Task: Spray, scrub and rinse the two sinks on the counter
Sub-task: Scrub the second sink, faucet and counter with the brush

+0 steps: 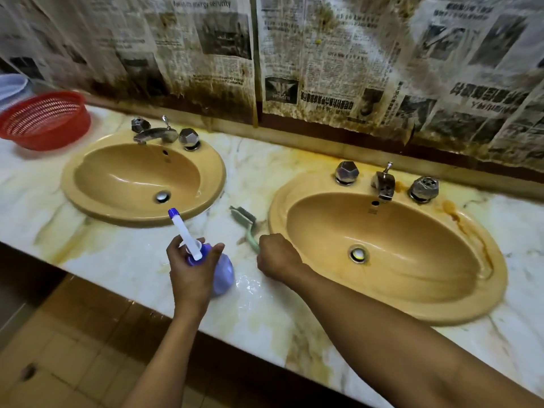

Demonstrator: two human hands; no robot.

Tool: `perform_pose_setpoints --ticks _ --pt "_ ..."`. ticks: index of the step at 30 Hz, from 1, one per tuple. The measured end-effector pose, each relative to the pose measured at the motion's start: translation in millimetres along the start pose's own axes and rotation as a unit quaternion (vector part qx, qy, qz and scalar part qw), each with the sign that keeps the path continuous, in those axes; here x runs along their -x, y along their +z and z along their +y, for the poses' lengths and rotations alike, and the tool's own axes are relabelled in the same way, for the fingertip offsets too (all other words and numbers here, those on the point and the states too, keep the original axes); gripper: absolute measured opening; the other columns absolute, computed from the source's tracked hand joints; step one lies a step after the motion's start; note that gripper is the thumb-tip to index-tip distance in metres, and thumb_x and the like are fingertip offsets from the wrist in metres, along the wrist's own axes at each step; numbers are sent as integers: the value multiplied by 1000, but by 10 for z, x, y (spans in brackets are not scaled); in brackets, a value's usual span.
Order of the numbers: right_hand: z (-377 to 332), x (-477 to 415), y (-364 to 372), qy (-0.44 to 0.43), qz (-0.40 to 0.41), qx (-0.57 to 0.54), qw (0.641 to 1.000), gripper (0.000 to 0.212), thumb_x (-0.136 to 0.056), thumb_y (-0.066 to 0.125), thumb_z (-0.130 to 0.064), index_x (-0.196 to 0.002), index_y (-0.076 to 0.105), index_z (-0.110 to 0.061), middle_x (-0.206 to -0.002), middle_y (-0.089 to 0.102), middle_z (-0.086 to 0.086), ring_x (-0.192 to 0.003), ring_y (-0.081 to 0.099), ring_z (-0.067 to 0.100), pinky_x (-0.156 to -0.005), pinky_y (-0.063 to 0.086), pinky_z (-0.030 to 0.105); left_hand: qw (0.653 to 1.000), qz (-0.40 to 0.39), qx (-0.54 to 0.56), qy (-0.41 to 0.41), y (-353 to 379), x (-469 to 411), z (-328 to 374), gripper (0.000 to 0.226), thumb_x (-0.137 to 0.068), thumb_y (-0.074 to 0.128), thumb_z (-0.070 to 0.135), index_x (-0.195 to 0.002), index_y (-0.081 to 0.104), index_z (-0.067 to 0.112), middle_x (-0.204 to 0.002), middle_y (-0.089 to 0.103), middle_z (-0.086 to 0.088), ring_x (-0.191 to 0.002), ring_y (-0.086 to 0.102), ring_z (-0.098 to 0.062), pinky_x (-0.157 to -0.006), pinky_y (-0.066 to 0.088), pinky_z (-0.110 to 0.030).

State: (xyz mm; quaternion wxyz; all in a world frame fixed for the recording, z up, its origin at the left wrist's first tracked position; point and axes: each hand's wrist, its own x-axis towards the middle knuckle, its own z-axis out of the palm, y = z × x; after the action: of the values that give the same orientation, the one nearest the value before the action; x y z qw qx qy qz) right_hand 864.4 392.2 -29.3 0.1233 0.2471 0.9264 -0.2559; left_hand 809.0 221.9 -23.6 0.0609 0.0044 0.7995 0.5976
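Observation:
Two tan oval sinks are set in a marble counter (265,313): the left sink (97,207) and the right sink (482,304), each with a chrome tap and two faceted knobs. My left hand (188,272) grips the neck of a purple spray bottle (223,275) with a white and blue nozzle, standing on the counter between the sinks. My right hand (278,256) is curled round the handle of a green scrub brush (245,222), which lies on the counter by the right sink's left rim. Brown stains run down the right sink's right side.
A red plastic colander (44,119) sits at the counter's far left, with a pale basket (11,86) behind it. Stained newspaper (323,60) covers the wall behind the taps. A wet patch glistens on the counter by the bottle. Tiled floor lies below the front edge.

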Motion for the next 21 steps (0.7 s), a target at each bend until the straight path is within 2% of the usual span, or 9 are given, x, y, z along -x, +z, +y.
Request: perform_pose_setpoints --ticks 4,8,10,13,15,17,18,19,21 --pt "280 255 -174 50 35 -147 987 13 -91 54 -14 -96 65 -7 -100 65 13 -82 59 28 -58 39 30 997 30 -15 -66 69 72 -36 99 -71 90 37 -146 30 12 -146 39 -13 -133 45 -30 -105 46 -45" --pt "765 615 -399 99 59 -279 953 8 -88 62 -18 -95 65 -19 -86 72 2 -71 63 18 -55 48 29 988 74 -70 -112 225 96 39 93 -70 87 57 -123 24 14 -138 33 -17 -127 41 -31 -100 45 -47" --pt "1040 738 -484 137 42 -340 929 27 -87 58 -5 -108 63 -21 -87 77 8 -66 65 20 -58 51 31 985 78 -58 -140 326 60 118 95 -69 85 64 -115 18 15 -134 37 -19 -123 46 -34 -98 47 -47" --pt "1386 893 -609 185 42 -400 896 47 -92 45 7 -123 62 -24 -85 74 11 -56 54 17 -49 40 27 974 119 -41 -189 504 22 222 99 -70 83 67 -113 13 13 -140 38 -24 -126 47 -42 -99 45 -47" --pt "1589 1018 -686 216 34 -446 868 52 -94 38 8 -128 61 -24 -82 66 10 -54 48 16 -45 34 25 962 142 -27 -232 628 61 273 97 -71 83 67 -116 17 11 -144 35 -25 -128 46 -44 -103 43 -46" --pt "1793 1117 -718 240 24 -474 847 54 -94 35 7 -131 61 -22 -80 60 9 -52 45 13 -46 30 26 949 139 -29 -281 719 157 269 106 -76 78 67 -140 22 3 -154 24 -28 -140 36 -45 -113 34 -47" --pt "1888 1155 -722 250 20 -484 838 54 -93 35 7 -131 61 -21 -79 57 9 -51 43 13 -47 28 26 945 121 -44 -302 766 224 248 114 -82 73 67 -152 15 -3 -160 16 -30 -147 27 -45 -119 27 -47" --pt "1975 1191 -721 259 15 -494 830 53 -92 35 7 -130 60 -21 -77 55 8 -50 42 12 -47 26 26 943 98 -58 -312 828 296 215 115 -88 69 64 -156 9 -7 -163 11 -31 -151 21 -45 -122 21 -48" --pt "2152 1246 -700 277 6 -504 818 47 -89 38 4 -125 59 -19 -69 47 5 -49 35 13 -48 21 26 942 77 -92 -313 955 430 121 98 -92 71 50 -150 19 -9 -157 20 -31 -143 30 -47 -118 29 -48"
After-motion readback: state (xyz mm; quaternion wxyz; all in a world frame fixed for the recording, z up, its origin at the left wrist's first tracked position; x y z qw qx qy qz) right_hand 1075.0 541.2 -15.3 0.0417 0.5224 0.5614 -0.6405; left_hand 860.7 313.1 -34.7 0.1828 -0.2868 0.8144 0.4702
